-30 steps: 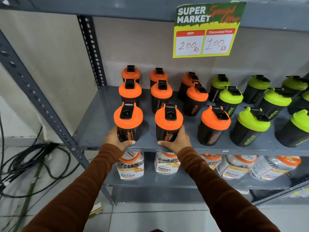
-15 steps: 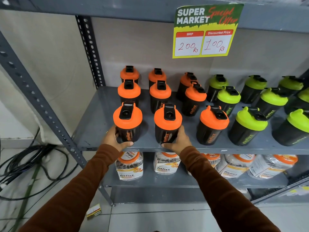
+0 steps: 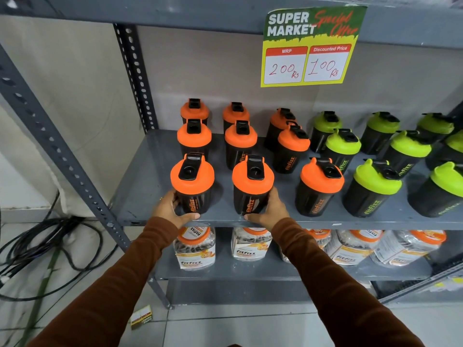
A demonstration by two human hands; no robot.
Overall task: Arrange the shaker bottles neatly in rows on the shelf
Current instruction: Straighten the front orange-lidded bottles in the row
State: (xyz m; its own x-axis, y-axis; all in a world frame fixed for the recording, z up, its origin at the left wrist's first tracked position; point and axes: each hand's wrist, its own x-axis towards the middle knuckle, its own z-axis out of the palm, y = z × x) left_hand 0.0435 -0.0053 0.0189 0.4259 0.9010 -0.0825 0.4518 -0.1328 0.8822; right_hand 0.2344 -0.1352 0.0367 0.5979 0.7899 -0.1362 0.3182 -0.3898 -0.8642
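Both my hands on the front two orange shakers, down at the shelf's edge.

Far left, black cables (image 3: pixel 50 236) sprawl on the floor beside the slotted grey upright (image 3: pixel 57 151). My left hand (image 3: pixel 172 211) wraps its grip round the front-left orange-lidded shaker (image 3: pixel 192 184); my right hand (image 3: pixel 269 211) is clasped round its neighbour (image 3: pixel 252 186), both standing upright on the grey shelf (image 3: pixel 140 186). I count nine orange lids in three columns of three, then at least eight green-lidded shakers (image 3: pixel 373 189) running off to the right. A price sign (image 3: pixel 310 46) hangs above; clear jars (image 3: pixel 195 246) line the shelf below.
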